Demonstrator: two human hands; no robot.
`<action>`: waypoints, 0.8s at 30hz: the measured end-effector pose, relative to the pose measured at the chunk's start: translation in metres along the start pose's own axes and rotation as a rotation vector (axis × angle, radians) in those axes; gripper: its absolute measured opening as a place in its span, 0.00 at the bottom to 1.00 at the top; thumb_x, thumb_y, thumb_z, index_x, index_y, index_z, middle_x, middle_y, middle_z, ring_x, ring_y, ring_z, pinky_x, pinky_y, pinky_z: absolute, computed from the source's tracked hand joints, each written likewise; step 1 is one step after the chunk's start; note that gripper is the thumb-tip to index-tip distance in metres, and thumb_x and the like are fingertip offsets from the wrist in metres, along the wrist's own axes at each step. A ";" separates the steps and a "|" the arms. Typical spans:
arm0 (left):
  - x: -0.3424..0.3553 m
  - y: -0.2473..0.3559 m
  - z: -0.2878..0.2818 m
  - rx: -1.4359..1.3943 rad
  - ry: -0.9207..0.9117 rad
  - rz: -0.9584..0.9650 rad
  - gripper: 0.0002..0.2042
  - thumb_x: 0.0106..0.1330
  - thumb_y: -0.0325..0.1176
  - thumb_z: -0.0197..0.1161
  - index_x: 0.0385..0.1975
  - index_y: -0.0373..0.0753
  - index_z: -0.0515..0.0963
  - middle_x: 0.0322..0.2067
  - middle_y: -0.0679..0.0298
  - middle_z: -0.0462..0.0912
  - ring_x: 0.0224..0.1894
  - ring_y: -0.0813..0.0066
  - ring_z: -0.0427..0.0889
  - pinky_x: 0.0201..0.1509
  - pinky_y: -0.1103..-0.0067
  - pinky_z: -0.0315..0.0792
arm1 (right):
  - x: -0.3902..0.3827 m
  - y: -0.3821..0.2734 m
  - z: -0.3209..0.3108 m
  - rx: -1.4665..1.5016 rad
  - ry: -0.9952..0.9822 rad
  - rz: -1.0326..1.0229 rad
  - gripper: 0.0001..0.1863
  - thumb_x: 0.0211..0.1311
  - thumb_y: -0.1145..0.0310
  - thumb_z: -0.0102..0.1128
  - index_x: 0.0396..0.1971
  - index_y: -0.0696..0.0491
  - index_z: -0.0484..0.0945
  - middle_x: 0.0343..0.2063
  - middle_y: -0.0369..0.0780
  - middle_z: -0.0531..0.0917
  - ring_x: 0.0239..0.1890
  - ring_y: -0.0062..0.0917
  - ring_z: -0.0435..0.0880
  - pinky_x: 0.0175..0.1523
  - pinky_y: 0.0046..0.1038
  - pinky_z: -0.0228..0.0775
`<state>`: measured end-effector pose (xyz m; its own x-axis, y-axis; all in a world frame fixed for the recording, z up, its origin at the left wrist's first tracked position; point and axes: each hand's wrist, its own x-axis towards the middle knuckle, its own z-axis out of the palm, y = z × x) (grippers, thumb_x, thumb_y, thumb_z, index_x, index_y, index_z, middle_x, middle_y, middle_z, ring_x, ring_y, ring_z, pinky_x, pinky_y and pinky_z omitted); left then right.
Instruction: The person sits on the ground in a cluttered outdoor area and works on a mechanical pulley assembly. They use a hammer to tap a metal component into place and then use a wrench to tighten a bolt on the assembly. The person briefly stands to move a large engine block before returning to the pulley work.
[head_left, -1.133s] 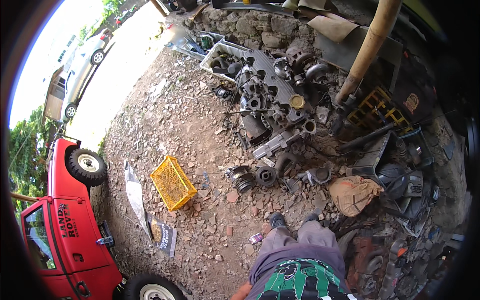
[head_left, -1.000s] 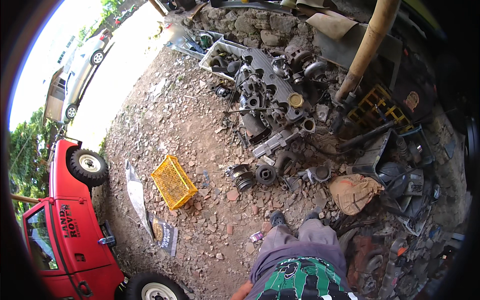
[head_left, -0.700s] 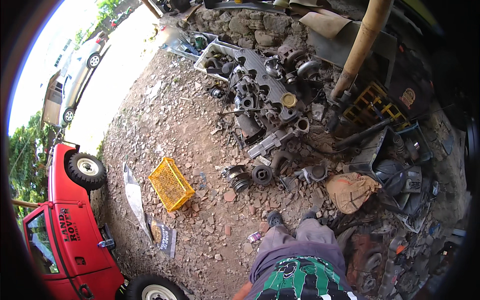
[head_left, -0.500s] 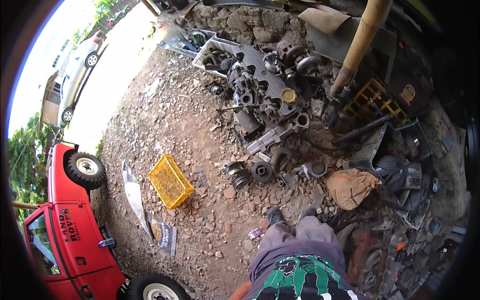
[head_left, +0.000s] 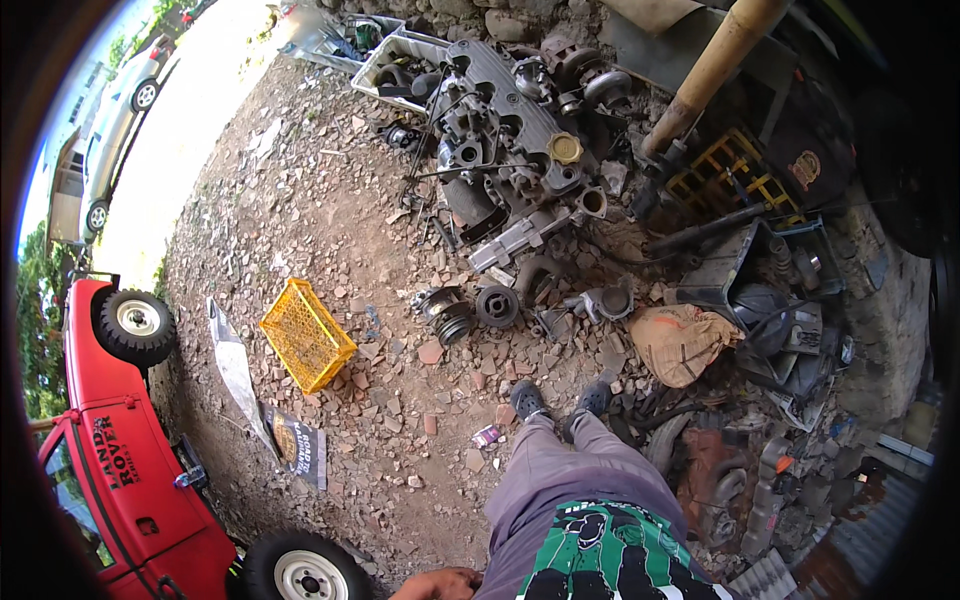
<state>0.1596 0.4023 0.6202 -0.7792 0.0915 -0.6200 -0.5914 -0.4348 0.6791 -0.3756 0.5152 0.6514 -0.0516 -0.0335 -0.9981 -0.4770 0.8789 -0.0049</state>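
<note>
My left hand (head_left: 440,583) has come further into view, clear of the yellow crate (head_left: 308,336) and engine parts (head_left: 508,100); fingers' opening and hold not discernible. Right hand: out of view.

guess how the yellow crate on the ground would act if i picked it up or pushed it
The yellow crate is probably light for its size, since its sides are open lattice. It looks fairly stiff, given its boxy shape. Pushed, it would likely catch on the rubble-strewn ground rather than roll.

Glare upper left; dim right; edges bent
</note>
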 end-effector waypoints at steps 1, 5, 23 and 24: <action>-0.004 -0.002 0.006 0.059 -0.039 0.083 0.24 0.62 0.43 0.58 0.54 0.36 0.74 0.52 0.53 0.77 0.55 0.62 0.74 0.61 0.71 0.66 | -0.003 0.000 -0.001 -0.034 -0.019 -0.004 0.19 0.57 0.66 0.55 0.48 0.59 0.78 0.40 0.49 0.83 0.43 0.33 0.82 0.48 0.35 0.72; -0.013 0.054 -0.005 -0.109 -0.033 -0.328 0.26 0.58 0.47 0.60 0.54 0.39 0.74 0.53 0.52 0.76 0.57 0.57 0.72 0.63 0.64 0.63 | -0.032 0.000 0.001 -0.118 -0.070 -0.014 0.19 0.57 0.66 0.55 0.48 0.59 0.78 0.40 0.49 0.83 0.43 0.34 0.82 0.48 0.35 0.72; 0.113 0.053 -0.154 -0.211 1.461 -0.488 0.21 0.59 0.41 0.64 0.53 0.45 0.75 0.50 0.55 0.78 0.53 0.55 0.76 0.57 0.68 0.69 | 0.029 -0.209 -0.318 -0.626 0.452 -0.288 0.16 0.53 0.66 0.61 0.42 0.57 0.81 0.37 0.52 0.83 0.44 0.44 0.83 0.50 0.35 0.72; 0.126 0.078 -0.164 -0.325 1.539 -0.434 0.21 0.59 0.39 0.64 0.52 0.43 0.75 0.49 0.54 0.78 0.52 0.56 0.76 0.57 0.68 0.69 | 0.042 -0.238 -0.328 -0.616 0.438 -0.331 0.15 0.54 0.67 0.61 0.41 0.57 0.81 0.37 0.52 0.84 0.43 0.44 0.83 0.49 0.35 0.73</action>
<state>0.0489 0.2330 0.5309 0.4730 -0.5929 -0.6516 -0.4773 -0.7942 0.3762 -0.5515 0.1485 0.6310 -0.1002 -0.5396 -0.8360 -0.9167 0.3767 -0.1333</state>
